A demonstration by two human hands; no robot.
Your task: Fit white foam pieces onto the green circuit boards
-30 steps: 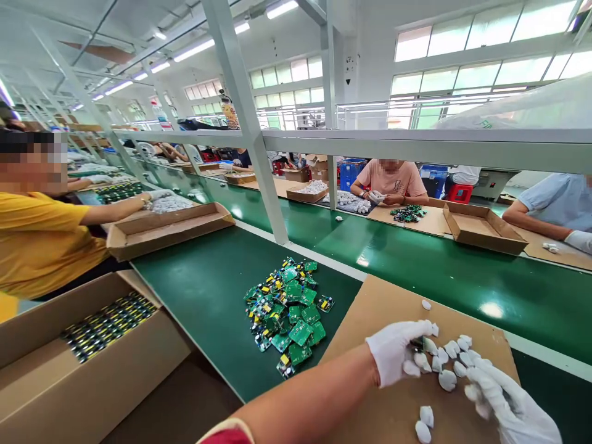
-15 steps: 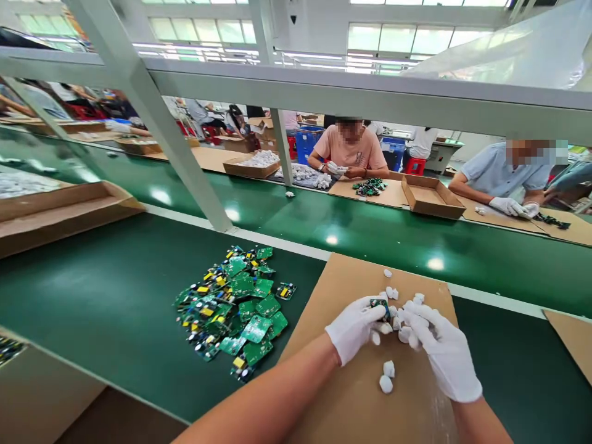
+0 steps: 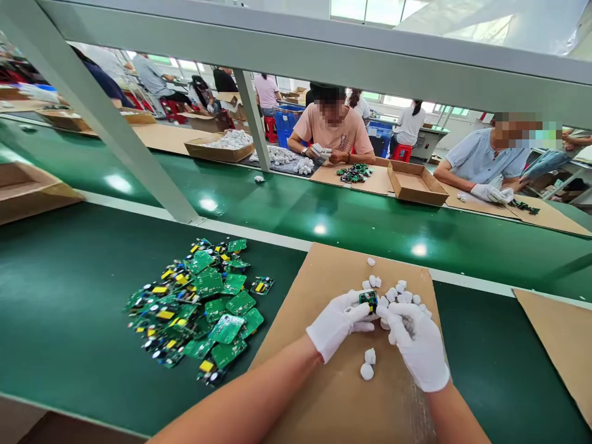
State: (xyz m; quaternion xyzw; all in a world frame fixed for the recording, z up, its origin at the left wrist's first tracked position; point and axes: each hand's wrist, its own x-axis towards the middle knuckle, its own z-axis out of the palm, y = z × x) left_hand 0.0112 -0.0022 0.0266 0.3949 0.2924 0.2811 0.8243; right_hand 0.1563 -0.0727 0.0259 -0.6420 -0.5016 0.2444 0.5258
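At lower right, your left hand [image 3: 339, 322] gripped one circuit board [image 3: 369, 300]; whether your right hand [image 3: 419, 342] held anything, I couldn't tell. A board heap [image 3: 208, 282] at lower left and loose white pieces [image 3: 367, 371] were left; how much was done didn't show.

Matt cloth on left hand [image 3: 337, 324] and right hand [image 3: 419, 345], dull cardboard [image 3: 342, 407] below, boards [image 3: 228, 328] glinting glossy, lumps [image 3: 367, 371] matt, worktop [image 3: 60, 296] smooth, low-sheen, and past its far edge, the belt [image 3: 287, 213] gleams, glossy right across!
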